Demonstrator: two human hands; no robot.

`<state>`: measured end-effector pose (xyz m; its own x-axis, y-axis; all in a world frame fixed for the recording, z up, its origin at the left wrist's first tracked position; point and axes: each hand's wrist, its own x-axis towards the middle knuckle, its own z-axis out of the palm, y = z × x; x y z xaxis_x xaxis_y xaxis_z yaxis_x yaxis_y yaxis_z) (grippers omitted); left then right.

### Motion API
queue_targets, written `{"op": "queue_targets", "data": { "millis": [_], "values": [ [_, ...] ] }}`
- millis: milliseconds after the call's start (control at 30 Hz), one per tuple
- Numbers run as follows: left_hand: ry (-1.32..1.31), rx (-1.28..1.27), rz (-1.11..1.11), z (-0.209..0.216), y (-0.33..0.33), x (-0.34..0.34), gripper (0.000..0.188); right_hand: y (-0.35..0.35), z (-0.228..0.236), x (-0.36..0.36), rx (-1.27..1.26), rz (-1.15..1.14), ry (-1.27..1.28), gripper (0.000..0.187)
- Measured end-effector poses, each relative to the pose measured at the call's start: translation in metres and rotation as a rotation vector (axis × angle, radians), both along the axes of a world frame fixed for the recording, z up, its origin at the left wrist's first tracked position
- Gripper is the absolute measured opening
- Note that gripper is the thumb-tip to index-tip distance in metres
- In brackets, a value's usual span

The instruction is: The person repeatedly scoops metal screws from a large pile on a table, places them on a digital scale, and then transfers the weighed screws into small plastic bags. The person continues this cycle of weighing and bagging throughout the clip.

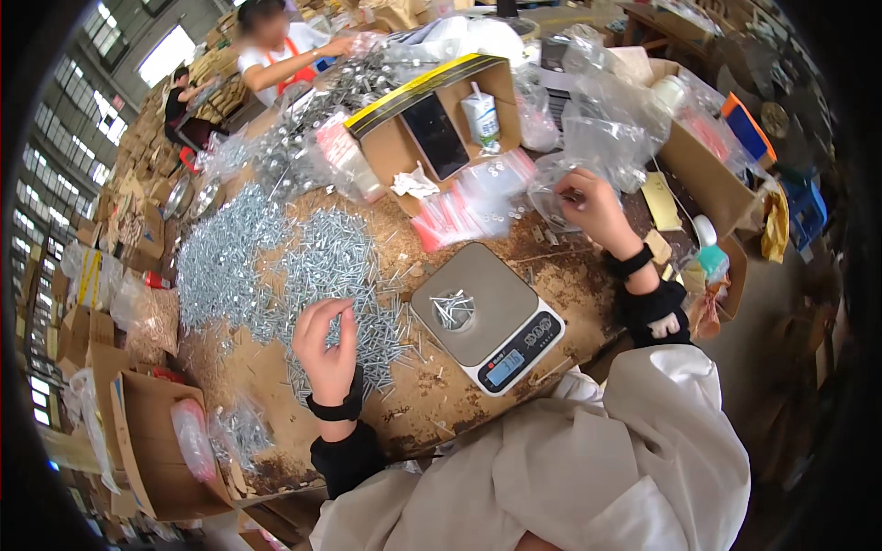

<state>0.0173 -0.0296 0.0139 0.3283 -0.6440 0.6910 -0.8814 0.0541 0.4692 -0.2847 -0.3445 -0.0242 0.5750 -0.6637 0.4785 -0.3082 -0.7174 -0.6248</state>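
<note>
My left hand (326, 354) hovers at the near edge of a big pile of silver screws (335, 257); its thumb and fingertips curl together, and whatever they pinch, if anything, is hidden. Over at the right, my right hand (595, 213) is beside a clear plastic bag (549, 188), its fingers bent inward around something too small to make out. Between the hands stands a digital scale (491, 275) with a lit display. On its plate rests a small round clear dish (469, 323) with several screws (452, 306) in it.
Behind the scale, an open cardboard box (377, 147) holds a dark phone (435, 136) and a white pouch (480, 118). Red-and-clear zip bags (469, 207) lie before it. A carton (156, 432) stands at the left. Another person (276, 60) works at the far side.
</note>
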Motion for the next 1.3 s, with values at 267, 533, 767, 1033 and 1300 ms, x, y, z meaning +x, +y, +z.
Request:
{"op": "queue_targets", "data": {
  "millis": [267,533,767,1033,1300],
  "values": [
    [0.004,0.052,-0.012,-0.006,-0.005,0.001,0.009,0.092,0.076,0.070,0.223,0.842,0.087,0.026],
    [0.037,0.033,0.003,-0.007,-0.004,0.005,0.010,0.104,0.064,0.092,0.302,0.908,0.008,0.031],
    [0.073,0.013,0.089,-0.005,-0.001,0.005,0.012,0.038,0.059,0.077,0.192,0.495,0.011,0.018],
    [0.112,0.018,0.158,-0.016,0.001,0.014,0.020,-0.032,-0.009,0.064,0.168,0.362,0.387,0.048],
    [0.058,0.174,-0.067,-0.009,-0.015,-0.005,0.012,-0.034,-0.030,0.069,-0.212,0.319,0.403,0.035]
  ]
}}
